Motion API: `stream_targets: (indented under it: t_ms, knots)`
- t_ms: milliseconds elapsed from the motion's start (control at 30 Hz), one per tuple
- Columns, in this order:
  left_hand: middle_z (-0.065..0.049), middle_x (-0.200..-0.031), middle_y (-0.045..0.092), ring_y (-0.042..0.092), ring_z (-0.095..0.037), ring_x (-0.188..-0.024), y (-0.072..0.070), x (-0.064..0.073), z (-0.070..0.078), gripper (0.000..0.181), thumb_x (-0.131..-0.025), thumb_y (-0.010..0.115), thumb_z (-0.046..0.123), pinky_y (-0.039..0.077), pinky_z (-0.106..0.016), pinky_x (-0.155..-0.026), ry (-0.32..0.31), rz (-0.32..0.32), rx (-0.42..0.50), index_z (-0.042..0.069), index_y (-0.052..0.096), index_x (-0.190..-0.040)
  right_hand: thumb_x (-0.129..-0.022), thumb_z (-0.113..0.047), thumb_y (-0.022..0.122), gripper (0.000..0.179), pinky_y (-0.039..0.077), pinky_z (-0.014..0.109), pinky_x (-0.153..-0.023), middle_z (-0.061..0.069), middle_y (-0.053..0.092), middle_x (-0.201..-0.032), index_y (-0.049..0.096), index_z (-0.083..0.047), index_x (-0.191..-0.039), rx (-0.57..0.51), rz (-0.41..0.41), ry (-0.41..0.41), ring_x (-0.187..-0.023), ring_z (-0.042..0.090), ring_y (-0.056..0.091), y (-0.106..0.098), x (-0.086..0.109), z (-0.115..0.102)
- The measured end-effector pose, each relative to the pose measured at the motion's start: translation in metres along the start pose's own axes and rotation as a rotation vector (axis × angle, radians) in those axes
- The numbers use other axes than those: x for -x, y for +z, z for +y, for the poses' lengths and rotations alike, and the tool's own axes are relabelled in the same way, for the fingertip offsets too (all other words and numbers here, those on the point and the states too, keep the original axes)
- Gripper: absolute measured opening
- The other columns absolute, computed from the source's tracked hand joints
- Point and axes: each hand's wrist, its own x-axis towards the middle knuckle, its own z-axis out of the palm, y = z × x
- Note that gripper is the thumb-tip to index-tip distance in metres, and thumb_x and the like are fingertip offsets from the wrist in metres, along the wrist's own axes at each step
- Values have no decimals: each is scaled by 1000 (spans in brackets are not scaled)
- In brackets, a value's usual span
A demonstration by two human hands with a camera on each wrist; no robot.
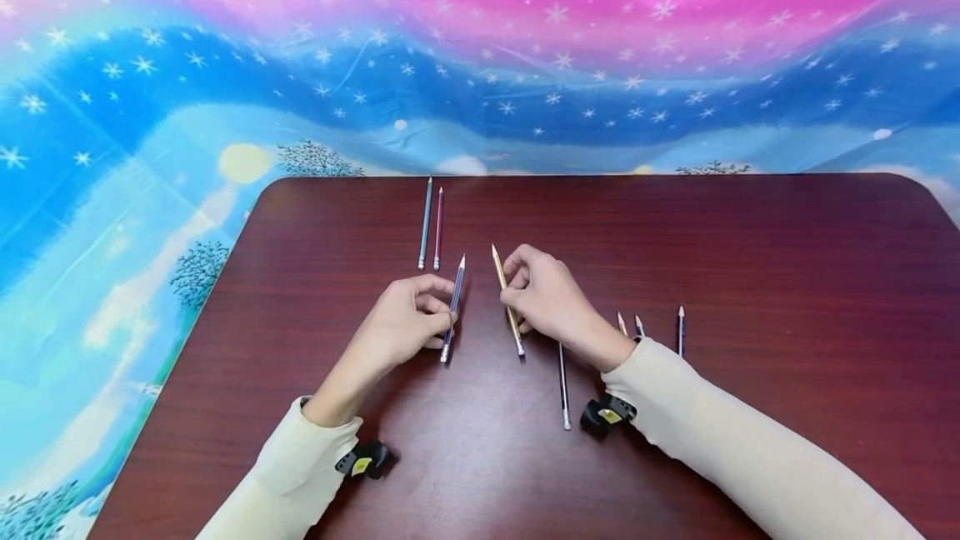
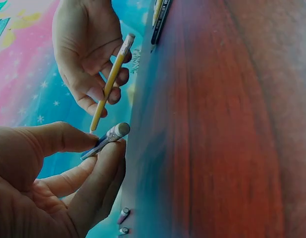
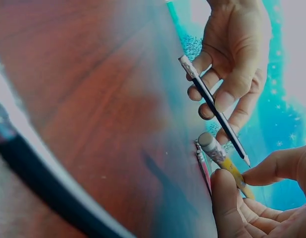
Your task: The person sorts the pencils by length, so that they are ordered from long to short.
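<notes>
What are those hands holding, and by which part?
The left hand pinches a dark blue pencil and the right hand a yellow pencil, both around the middle.

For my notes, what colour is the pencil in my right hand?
Yellow: your right hand holds that pencil, best seen in the left wrist view.

And here's my lane: bare tabletop (image 1: 480, 457) between the dark pencil (image 1: 457, 294) in my left hand (image 1: 401, 319) and the yellow pencil (image 1: 499, 272) in my right hand (image 1: 551, 294). Just beyond my left fingers, two pencils (image 1: 426, 223) block the way; left of those fingers, wide room. A black pencil (image 1: 564, 390) obstructs nearer than my right fingers, three more pencils (image 1: 681, 327) to their right.
</notes>
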Motion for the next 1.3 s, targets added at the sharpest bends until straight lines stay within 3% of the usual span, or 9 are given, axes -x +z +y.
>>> stream_targets:
  t_ms: [300,800,1300]
  knots:
    - [-16,-100,71,71,-17,-76,-7,-3,2,39,-89,59,2,62,-33,-67,-8,17,65,8,60,-128,-89,0,61,24,59,36,-51,24,68,-88,54,-2,-112,-81,-23,25,-56,21,62,2,-17,-10]
    - [-18,-106,69,71,-21,-84,-17,-2,4,38,-92,62,6,62,-35,-69,-18,37,99,10,59,-130,-88,2,64,28,61,39,-54,23,66,-91,56,-2,-115,-157,-8,65,-54,20,63,8,-49,-22]
    - [-21,-111,67,71,-27,-93,-31,-1,5,40,-93,60,6,62,-36,-71,-15,46,120,10,56,-133,-90,2,59,28,62,39,-59,26,67,-104,55,-2,-117,-258,-10,165,-58,21,62,12,-96,-24]
